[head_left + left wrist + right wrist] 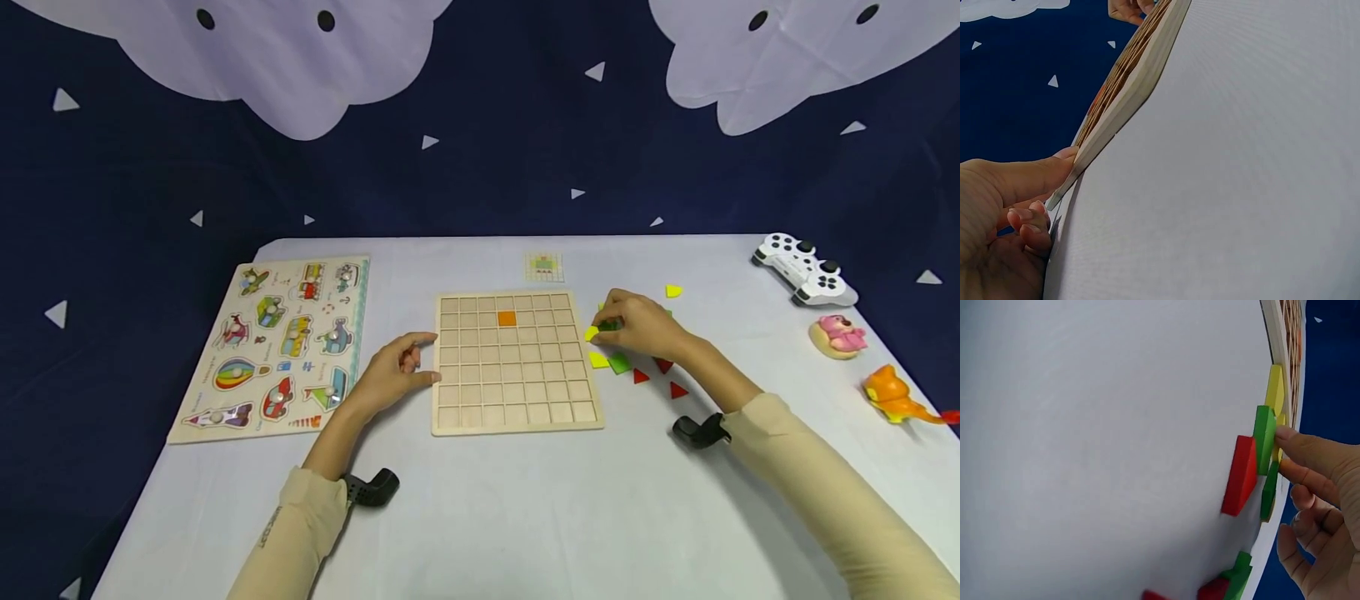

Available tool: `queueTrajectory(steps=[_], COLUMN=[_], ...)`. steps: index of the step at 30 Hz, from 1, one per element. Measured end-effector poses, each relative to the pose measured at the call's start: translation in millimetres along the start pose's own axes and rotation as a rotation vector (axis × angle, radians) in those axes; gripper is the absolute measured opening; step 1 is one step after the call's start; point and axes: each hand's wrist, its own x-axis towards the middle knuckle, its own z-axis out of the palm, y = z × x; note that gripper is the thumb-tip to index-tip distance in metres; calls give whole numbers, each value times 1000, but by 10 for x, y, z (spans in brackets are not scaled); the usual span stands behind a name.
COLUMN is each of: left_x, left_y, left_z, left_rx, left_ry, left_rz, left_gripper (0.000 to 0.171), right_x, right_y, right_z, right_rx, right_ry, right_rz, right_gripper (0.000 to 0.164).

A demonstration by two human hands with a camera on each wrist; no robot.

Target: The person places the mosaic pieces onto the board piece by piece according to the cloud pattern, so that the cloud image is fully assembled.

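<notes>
While the left hand (390,375) rests its spread thumb and forefinger against the left edge of the grid board (472,393), the right hand (639,323) pinches a yellow piece (591,333) just beside the board's right edge, near a green piece (619,363) on the white surface (525,517).

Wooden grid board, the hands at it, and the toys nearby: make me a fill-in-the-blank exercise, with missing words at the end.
1. The only tile in the wooden grid board is ____.
2. The right grip pinches a ____ piece.
3. In the head view, the left grip touches the board's ____ edge.
4. Between the white game controller and the orange toy sits a ____ figure.
Missing words: orange; yellow; left; pink.
</notes>
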Motion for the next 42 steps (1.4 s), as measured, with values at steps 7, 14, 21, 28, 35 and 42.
queueTrajectory(steps=[7, 14, 21, 28, 35, 42], left_x=[14, 17, 139, 140, 130, 138], left_y=[12, 10, -250, -357, -346, -346], left_z=[-9, -3, 21, 1, -7, 6], left_rx=[5, 2, 24, 39, 33, 29], left_ry=[-8, -18, -13, -2, 3, -5], left_rz=[-10, -2, 5, -1, -24, 0], left_gripper=[59, 60, 63, 63, 63, 63], right_x=[-21, -49, -92, -113, -199, -446], right_y=[52, 80, 111, 126, 136, 127], right_z=[13, 21, 10, -95, -204, -234], right_rx=[-15, -47, -16, 64, 56, -98], right_ry=[22, 48, 53, 88, 47, 23], right_rz=[1, -4, 25, 9, 57, 52], right_gripper=[21, 16, 14, 23, 22, 25])
